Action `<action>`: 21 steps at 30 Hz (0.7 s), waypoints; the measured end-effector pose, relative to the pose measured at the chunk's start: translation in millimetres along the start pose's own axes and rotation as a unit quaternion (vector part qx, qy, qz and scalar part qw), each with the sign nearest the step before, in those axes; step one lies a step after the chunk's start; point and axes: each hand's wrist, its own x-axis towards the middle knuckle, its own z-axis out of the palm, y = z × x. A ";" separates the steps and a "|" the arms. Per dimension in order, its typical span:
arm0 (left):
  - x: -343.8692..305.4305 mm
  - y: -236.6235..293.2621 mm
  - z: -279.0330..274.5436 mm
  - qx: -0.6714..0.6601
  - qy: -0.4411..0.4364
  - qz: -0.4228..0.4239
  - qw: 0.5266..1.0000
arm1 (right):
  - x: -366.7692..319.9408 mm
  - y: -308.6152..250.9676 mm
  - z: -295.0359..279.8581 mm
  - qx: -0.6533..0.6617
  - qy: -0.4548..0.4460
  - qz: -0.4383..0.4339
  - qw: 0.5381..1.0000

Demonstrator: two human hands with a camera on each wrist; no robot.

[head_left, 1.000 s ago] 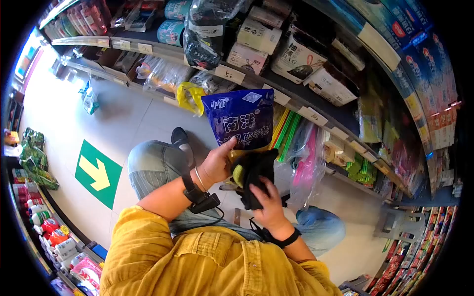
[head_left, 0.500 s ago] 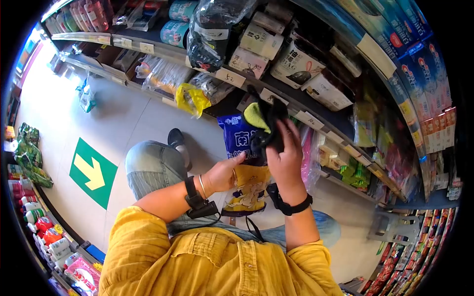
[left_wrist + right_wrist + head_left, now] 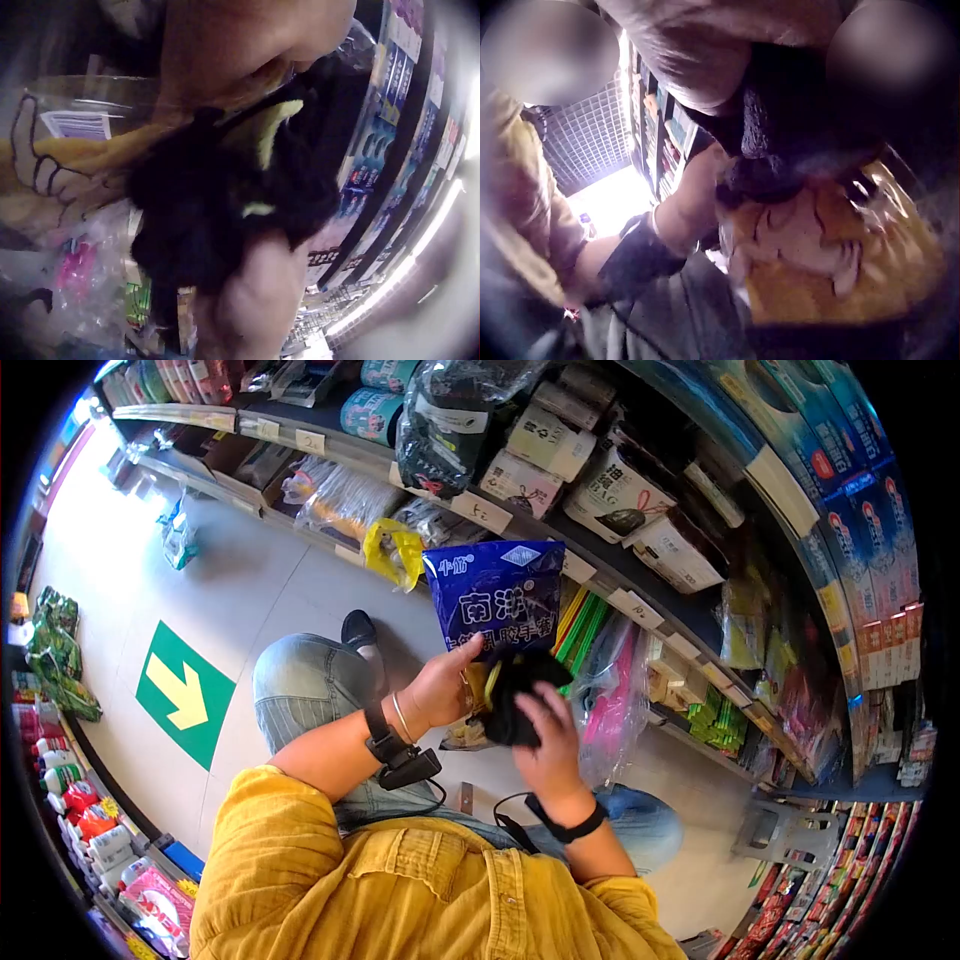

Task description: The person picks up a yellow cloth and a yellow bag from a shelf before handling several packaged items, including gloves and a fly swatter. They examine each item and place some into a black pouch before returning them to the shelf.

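A blue and yellow glove packet (image 3: 497,595) with white lettering stands upright in the head view, its left edge pinched by the left hand (image 3: 440,688). Over its lower half, the right hand (image 3: 549,745) holds a bunched black cloth item (image 3: 520,700) with yellow-green parts. In the left wrist view the black item (image 3: 202,195) lies between both hands, a yellow-green patch showing, with the right hand (image 3: 259,300) below it. The right wrist view shows the packet's yellow part (image 3: 817,262) with drawn hands, under the dark cloth (image 3: 780,142). The right fingertips are partly hidden in the cloth.
Shelves with boxed bags (image 3: 619,495), a black plastic-wrapped bundle (image 3: 445,430) and a yellow bag (image 3: 394,553) run along the far side. Pink items in clear plastic (image 3: 610,705) hang right of the hands. A grey stool (image 3: 790,833) stands at right; bottles (image 3: 70,790) line the left shelf.
The right hand has come down and toward the body with the black item, from over the packet's upper part to its lower half. The packet has risen, and its blue top shows again.
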 end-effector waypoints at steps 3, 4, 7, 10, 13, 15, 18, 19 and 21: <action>1.8 -7.4 -11.1 0.057 0.020 -0.041 0.997 | 40.8 0.6 -13.0 -0.018 0.080 -0.022 0.996; -0.6 -9.4 -6.8 0.050 0.014 -0.069 0.996 | 53.4 -0.2 -18.0 -0.032 0.093 -0.032 0.995; -7.6 -10.4 3.4 0.127 0.008 -0.038 0.991 | 67.9 1.5 -16.5 -0.013 0.121 -0.040 0.992; -7.3 -2.0 -2.1 0.100 -0.001 -0.010 0.995 | 42.6 -0.5 -7.4 -0.025 0.045 -0.017 0.999; -9.8 7.9 -5.0 0.066 0.003 0.004 0.998 | 3.7 1.3 12.9 0.000 -0.007 0.006 1.000; -10.5 8.9 -6.8 0.136 0.046 0.025 0.989 | -8.7 5.7 19.4 0.007 -0.020 0.010 1.000; -9.4 2.0 -7.0 0.143 0.028 0.017 0.989 | -5.9 8.4 15.4 0.000 -0.015 0.013 1.000; -8.1 0.2 -7.1 0.147 0.017 0.012 0.989 | 1.1 8.1 10.5 -0.011 -0.001 0.008 1.000; -2.1 -3.1 -31.5 0.146 0.007 -0.028 0.989 | 23.9 5.4 -1.3 -0.014 0.035 0.002 0.999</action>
